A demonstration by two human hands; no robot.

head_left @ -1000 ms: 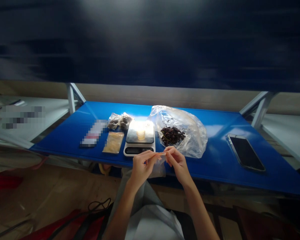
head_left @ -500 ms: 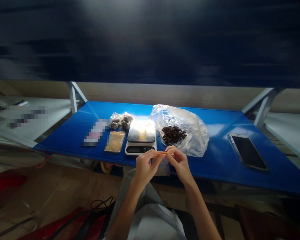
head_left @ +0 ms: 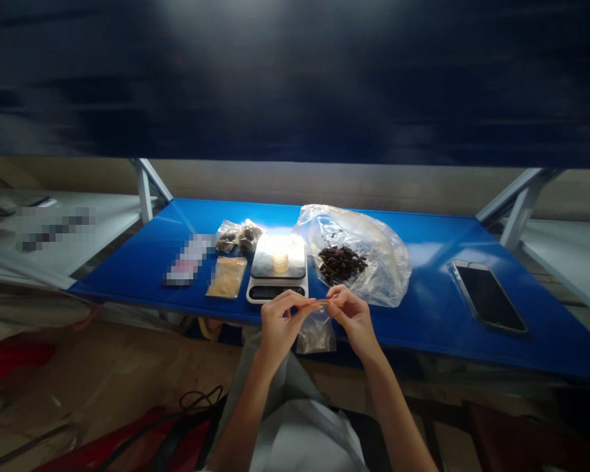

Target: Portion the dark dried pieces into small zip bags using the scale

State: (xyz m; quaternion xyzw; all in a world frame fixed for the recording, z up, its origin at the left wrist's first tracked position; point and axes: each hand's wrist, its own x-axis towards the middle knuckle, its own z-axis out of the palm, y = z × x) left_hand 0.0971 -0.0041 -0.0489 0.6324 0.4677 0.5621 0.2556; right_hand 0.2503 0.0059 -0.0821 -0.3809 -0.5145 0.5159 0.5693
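While the small bag (head_left: pixel 316 333) is pinched at its top by left grip (head_left: pixel 280 320) and right grip (head_left: pixel 353 316), a drop is judged possible if either pinch is slackened.

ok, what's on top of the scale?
A small yellowish cup stands on the scale, near the middle of its plate. Glare washes out the plate's far edge, and what the cup holds cannot be told.
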